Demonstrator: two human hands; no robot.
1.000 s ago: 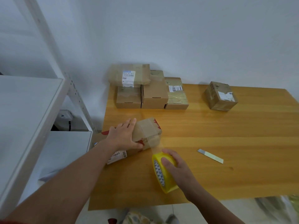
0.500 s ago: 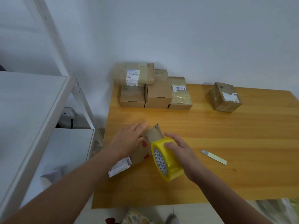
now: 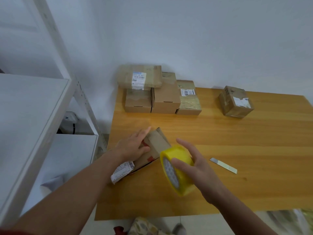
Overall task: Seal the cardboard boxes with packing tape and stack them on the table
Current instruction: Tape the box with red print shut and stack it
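A brown cardboard box (image 3: 155, 150) with red print and a white label lies near the left front of the wooden table (image 3: 237, 141). My left hand (image 3: 133, 145) presses flat on its top. My right hand (image 3: 191, 164) grips a yellow roll of packing tape (image 3: 177, 168), held on edge just right of the box. At the back left stands a stack of several taped boxes (image 3: 157, 92). A single taped box (image 3: 235, 101) sits apart at the back right.
A small utility blade (image 3: 223, 165) lies on the table right of my right hand. A white metal shelf unit (image 3: 30, 119) stands close to the table's left edge. A white wall runs behind the table.
My right hand has lifted the tape roll from the table up alongside the box's right end. The box has turned under my left hand. The head camera has shifted slightly.
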